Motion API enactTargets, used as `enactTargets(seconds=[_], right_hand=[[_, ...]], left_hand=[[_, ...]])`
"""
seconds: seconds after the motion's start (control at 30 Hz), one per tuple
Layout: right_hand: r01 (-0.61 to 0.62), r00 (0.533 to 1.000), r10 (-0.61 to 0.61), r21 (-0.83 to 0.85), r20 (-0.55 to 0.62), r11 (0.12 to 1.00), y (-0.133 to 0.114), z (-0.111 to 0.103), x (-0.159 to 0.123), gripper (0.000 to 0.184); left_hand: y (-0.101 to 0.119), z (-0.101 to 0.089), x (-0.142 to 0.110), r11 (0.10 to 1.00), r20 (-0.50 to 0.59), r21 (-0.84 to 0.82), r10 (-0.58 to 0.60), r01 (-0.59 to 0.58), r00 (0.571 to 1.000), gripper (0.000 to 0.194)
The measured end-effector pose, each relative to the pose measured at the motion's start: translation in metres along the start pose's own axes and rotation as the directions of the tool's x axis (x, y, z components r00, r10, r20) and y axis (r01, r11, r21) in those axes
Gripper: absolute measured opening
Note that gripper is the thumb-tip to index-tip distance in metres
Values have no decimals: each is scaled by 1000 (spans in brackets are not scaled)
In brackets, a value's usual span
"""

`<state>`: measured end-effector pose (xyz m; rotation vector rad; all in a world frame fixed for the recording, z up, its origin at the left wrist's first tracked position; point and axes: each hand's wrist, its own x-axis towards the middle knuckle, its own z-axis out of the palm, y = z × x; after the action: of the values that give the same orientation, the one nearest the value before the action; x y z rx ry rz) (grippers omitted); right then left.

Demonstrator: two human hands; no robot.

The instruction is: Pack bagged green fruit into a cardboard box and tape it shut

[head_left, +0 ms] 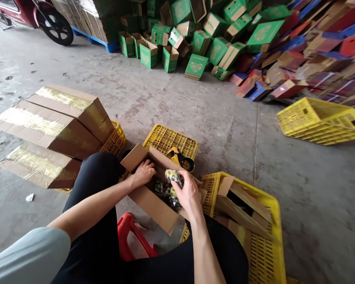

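Observation:
An open cardboard box (154, 211) sits between my knees with its flaps spread. Several plastic-wrapped packets (159, 186), patterned yellow-green and black, lie inside. My right hand (189, 192) grips one such wrapped packet (172, 176) over the box's right part; what is in the wrap is too small to tell. Reaching down into the box's left part is my left hand (144, 172), its fingers bent and slightly apart, the tips partly hidden. Just beyond the box, a yellow and black tape dispenser (179, 157) rests on a yellow plastic crate (162, 136).
Taped cartons (47, 122) are stacked at left. A yellow crate (273, 213) with opened cardboard stands at right, another crate (316, 122) farther off. A red stool (127, 232) is below. Green boxes (195, 65) and red-blue boxes (290, 86) lie heaped behind.

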<state>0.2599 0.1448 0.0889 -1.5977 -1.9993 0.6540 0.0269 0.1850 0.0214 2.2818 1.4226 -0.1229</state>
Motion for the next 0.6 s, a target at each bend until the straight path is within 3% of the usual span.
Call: enactTargets(seconds=[0.1,0.23,0.4,0.6], right_hand=[[-36,999,36,33,-3,999,2,-2,-2,28],[-70,998,70,39,2,997,-1,1,-1,27],[-92,996,90,66,25,994,-3,3,1,27],[-96,995,95,87,12,992,0,3,1,27]], left_hand=[[11,0,0,991,4,-45,128,-127,992,26],[29,5,6,963,137,-146,247,-227,959,46],[39,13,14,983,240,-17,182,-184,954,50],[31,10,14,991,101,38,124,-128,987,25]])
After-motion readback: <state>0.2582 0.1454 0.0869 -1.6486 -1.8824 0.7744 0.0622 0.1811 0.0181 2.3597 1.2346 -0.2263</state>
